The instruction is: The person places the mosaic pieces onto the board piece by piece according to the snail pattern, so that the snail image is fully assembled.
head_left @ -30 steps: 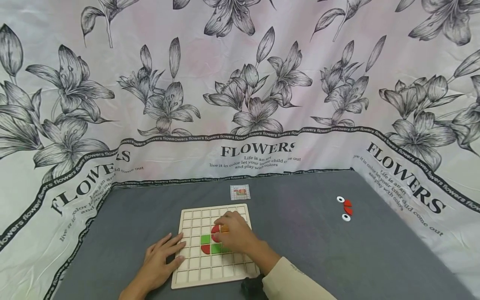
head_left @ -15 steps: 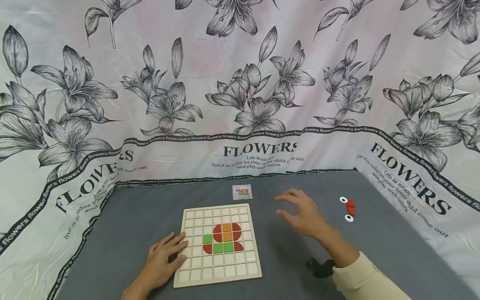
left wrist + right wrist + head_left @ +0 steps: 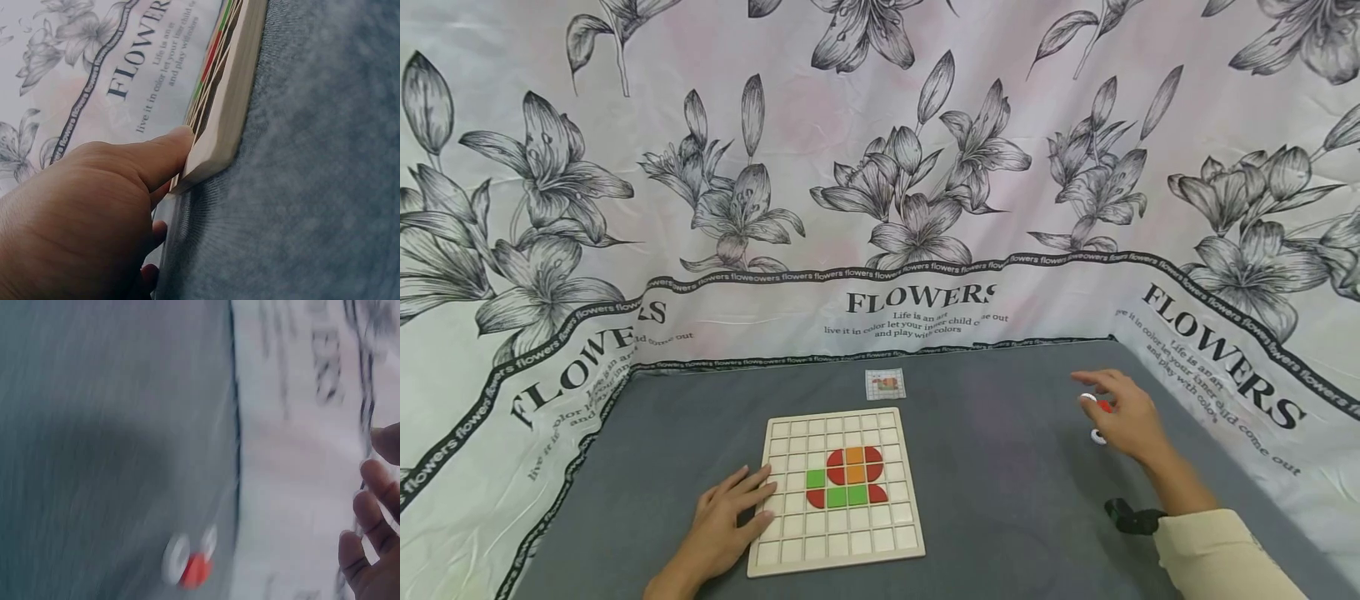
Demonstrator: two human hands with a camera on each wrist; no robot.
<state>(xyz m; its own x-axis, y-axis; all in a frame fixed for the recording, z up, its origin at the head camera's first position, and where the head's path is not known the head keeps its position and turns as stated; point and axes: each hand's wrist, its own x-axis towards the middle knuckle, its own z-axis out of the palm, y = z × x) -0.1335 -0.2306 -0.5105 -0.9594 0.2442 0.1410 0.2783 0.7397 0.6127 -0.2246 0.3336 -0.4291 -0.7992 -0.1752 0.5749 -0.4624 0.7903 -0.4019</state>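
Observation:
A square wooden grid board [image 3: 790, 550] lies on the grey table, with red, orange and green tiles set in its middle cells. My left hand [image 3: 724, 518] rests along the board's left edge, fingers extended; in the left wrist view its thumb [image 3: 165, 156] touches the board's corner. Over at the right, my right hand [image 3: 1127, 417] hovers above the loose pieces, fingers parted and holding nothing. Below it are a red piece [image 3: 1105, 406] and white ring-like discs [image 3: 1098, 437], partly hidden by the hand. The right wrist view shows them blurred, well apart from the fingertips.
A small pattern card [image 3: 886, 384] lies behind the board. Flower-printed cloth [image 3: 917, 308] walls in the table at the back and sides. A black device [image 3: 1131, 518] is on the right wrist.
My right hand has left the tiles on the board and travelled right to above the loose pieces. The left hand has stayed at the board's edge.

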